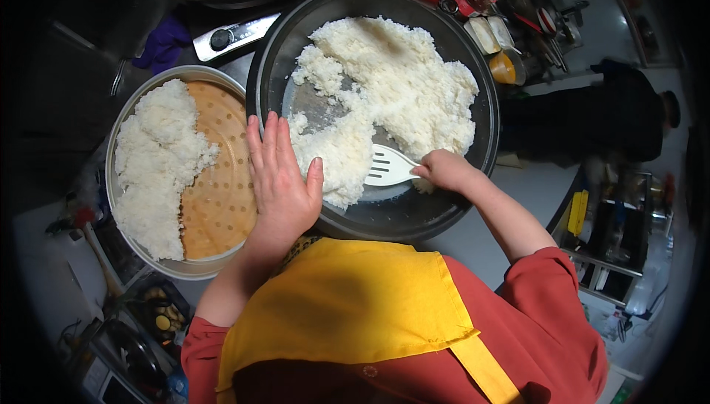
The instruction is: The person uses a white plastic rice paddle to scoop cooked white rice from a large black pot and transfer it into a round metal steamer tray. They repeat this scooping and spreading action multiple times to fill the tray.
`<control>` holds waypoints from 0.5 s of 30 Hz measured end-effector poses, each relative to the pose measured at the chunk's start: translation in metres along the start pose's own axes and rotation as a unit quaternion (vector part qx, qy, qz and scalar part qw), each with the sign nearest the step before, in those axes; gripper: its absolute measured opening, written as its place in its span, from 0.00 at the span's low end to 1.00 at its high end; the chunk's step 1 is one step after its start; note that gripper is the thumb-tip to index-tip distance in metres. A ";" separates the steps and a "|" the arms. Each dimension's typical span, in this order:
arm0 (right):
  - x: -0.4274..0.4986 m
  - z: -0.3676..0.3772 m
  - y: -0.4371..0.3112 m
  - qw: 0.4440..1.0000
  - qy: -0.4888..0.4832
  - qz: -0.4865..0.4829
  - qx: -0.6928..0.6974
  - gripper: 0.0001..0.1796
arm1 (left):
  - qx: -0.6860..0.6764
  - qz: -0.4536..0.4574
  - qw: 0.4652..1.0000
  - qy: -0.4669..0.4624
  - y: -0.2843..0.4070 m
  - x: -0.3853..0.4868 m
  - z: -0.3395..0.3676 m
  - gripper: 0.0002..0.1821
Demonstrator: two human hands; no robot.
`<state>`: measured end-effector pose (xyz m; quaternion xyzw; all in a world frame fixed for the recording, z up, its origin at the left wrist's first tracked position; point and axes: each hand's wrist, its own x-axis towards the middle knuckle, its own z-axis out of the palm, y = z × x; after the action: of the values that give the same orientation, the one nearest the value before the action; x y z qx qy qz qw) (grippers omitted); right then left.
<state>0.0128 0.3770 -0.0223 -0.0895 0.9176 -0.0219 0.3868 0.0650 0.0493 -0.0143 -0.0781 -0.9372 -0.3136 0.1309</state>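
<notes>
My right hand (446, 170) grips the handle of a white slotted turner (391, 166). Its blade lies against a mass of cooked white rice (405, 79) in a large dark round pan (485, 143). Bare patches of the pan's bottom show between the clumps. Fingers straight and palm down, my left hand (280, 173) rests at the pan's left rim and holds nothing. To its left stands a round metal steamer tray (113, 160) with an orange-brown perforated base (219, 204). More rice (161, 171) covers the left part of that base.
Behind the pan sits a cooker with a control knob (221, 40), and a purple cloth (163, 43) lies beside it. Jars, utensils and a cup of yellow-orange content (502, 68) crowd the back right. A person in dark clothes (582, 112) is at the right, near a rack (610, 226).
</notes>
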 end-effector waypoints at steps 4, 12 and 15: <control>0.014 0.011 -0.001 0.995 -0.039 -0.023 0.088 0.22 | -0.009 0.003 1.000 -0.002 -0.001 -0.001 -0.001 0.39; 0.052 0.024 -0.043 0.986 0.065 -0.141 0.069 0.24 | -0.029 0.000 1.000 -0.002 -0.002 -0.002 -0.002 0.41; 0.068 0.032 -0.059 0.980 0.074 -0.132 0.125 0.24 | -0.038 0.004 0.999 0.010 -0.003 -0.002 -0.001 0.41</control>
<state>-0.0018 0.3080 -0.0864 -0.1587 0.9137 -0.1943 0.3196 0.0665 0.0463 -0.0162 -0.0837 -0.9228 -0.3496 0.1384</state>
